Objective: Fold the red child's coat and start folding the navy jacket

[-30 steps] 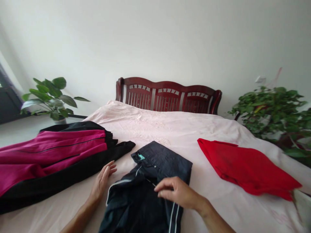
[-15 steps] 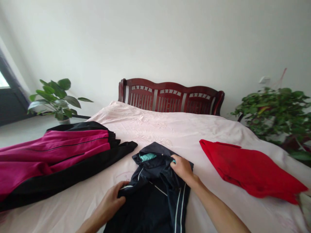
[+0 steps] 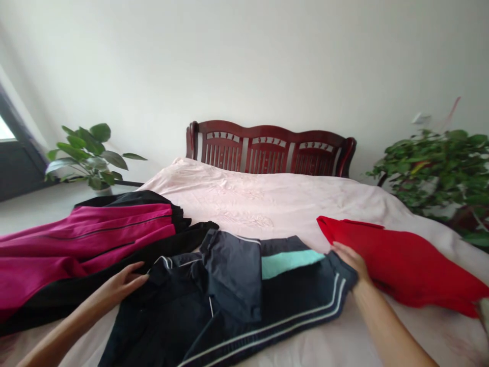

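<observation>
A navy jacket (image 3: pixel 160 306) with white piping, a light teal panel and double white stripes along one sleeve lies spread in front of me on the bed. My left hand (image 3: pixel 128 280) has its fingertips at the jacket's left shoulder edge, apparently pinching the cloth. On the other side, my right hand (image 3: pixel 349 262) grips the jacket's far right end, near the striped part, with the fingers behind the fabric. The collar flap folds over the middle. The jacket's lower part runs out of view at the bottom.
A magenta and black garment (image 3: pixel 126 224) lies on the left, and a folded red garment (image 3: pixel 405 260) on the right. Both rest on the pink bedsheet (image 3: pixel 290 199). Beyond is a dark red wooden headboard (image 3: pixel 267 148). Potted plants (image 3: pixel 93 153) stand on both sides.
My hands have moved apart, the left one leftward and the right one rightward. The jacket, bunched up before, is now spread wide, with more of its teal panel and striped sleeve showing.
</observation>
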`<state>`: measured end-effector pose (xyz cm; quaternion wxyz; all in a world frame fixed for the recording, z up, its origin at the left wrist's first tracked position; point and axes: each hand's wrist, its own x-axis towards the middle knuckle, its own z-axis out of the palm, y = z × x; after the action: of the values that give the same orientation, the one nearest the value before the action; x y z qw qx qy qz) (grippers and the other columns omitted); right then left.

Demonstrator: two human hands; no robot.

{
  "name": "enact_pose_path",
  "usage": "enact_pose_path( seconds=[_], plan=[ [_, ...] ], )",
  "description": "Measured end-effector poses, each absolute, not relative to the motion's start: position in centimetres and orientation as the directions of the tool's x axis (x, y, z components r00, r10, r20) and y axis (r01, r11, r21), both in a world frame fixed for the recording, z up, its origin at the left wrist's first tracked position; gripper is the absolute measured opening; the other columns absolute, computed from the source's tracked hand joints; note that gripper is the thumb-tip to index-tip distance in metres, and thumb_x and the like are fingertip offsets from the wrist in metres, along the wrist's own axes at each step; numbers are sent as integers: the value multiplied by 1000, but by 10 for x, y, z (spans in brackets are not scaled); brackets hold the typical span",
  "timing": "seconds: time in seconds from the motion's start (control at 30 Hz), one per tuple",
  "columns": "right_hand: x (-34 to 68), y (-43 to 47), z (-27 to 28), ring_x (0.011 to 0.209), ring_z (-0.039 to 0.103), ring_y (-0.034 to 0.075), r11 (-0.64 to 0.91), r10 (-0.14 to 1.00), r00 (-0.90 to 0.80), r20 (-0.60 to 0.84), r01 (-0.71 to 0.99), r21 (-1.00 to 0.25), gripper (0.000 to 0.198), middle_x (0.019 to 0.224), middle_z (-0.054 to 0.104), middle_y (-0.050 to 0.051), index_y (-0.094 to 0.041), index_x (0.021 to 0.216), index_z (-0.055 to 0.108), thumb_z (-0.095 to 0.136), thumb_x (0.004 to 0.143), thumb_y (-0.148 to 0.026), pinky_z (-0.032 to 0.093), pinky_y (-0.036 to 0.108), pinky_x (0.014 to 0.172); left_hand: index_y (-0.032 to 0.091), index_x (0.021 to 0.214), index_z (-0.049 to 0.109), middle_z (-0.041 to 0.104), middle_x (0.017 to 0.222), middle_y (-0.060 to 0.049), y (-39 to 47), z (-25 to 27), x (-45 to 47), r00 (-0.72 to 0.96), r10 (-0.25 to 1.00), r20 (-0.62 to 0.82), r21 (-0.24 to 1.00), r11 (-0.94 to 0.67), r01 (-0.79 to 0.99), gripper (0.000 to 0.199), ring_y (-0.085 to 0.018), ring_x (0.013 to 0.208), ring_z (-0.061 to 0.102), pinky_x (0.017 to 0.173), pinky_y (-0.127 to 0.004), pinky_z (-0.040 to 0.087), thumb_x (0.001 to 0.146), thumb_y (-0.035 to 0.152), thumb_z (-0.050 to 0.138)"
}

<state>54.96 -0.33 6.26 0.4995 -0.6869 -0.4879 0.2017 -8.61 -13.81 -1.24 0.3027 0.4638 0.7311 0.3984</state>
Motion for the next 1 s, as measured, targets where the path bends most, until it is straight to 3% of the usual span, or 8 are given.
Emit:
enact_pose_path(
  seconds=[0.1,0.17,0.27,0.37,0.5,0.63,0.87,1.0],
  plan=[
    [544,-7,65,99,69,27,43,884,411,223,405,-913,37,106,71,15,-15,109,64,58,79,-35,57,41,83,14,136,52,73,116,-15,-152,-37,-82,-381,922,-65,821,267,505,90,-35,110,69,93,-44,57,63,63,73],
    [523,-15,73,104,67,26,164,938,198,285,472,-866,40,111,71,14,-16,112,64,57,76,-33,54,40,90,12,139,49,67,127,-18,-156,-45,-73,-419,907,34,758,250,602,94,-38,121,62,101,-48,52,64,63,71],
    [470,-37,78,118,61,23,414,910,-305,280,652,-635,52,126,66,9,-23,129,60,53,77,-21,48,40,101,11,136,52,66,128,-18,-152,-47,-55,-431,894,118,739,211,640,89,-39,125,59,107,-51,47,63,58,71],
    [417,-57,60,138,42,23,640,766,-613,193,701,-315,80,150,47,5,-31,147,43,52,71,-8,38,41,112,15,130,57,74,112,-12,-145,-35,-36,-388,922,-17,844,221,489,80,-36,107,69,96,-48,55,62,55,71],
    [386,-54,34,116,57,23,625,781,-618,90,771,-121,51,129,61,10,-25,127,63,44,84,-6,45,39,98,17,130,61,77,106,-9,-150,1,-19,-253,943,-215,946,266,185,80,-33,100,72,83,-42,61,65,64,65],
    [395,-15,61,90,65,19,497,867,-468,172,781,-377,29,92,71,2,-25,94,73,47,87,-15,48,27,81,17,138,57,76,106,-9,-157,41,-26,-343,918,-199,974,225,39,92,-37,109,67,82,-47,59,67,75,51],
    [418,42,131,115,58,26,198,881,69,469,845,-496,37,119,68,10,-20,114,69,39,91,-20,43,39,97,18,137,56,78,92,-5,-146,55,-67,-412,904,-112,973,185,140,93,-35,100,70,80,-45,59,69,82,46],
    [403,-2,96,104,64,21,436,894,-301,332,756,-489,29,108,72,5,-23,105,72,47,90,-22,45,34,95,18,125,58,77,88,-4,-152,16,-87,-462,877,-129,911,289,294,92,-32,88,72,80,-42,60,59,82,64]
  ],
)
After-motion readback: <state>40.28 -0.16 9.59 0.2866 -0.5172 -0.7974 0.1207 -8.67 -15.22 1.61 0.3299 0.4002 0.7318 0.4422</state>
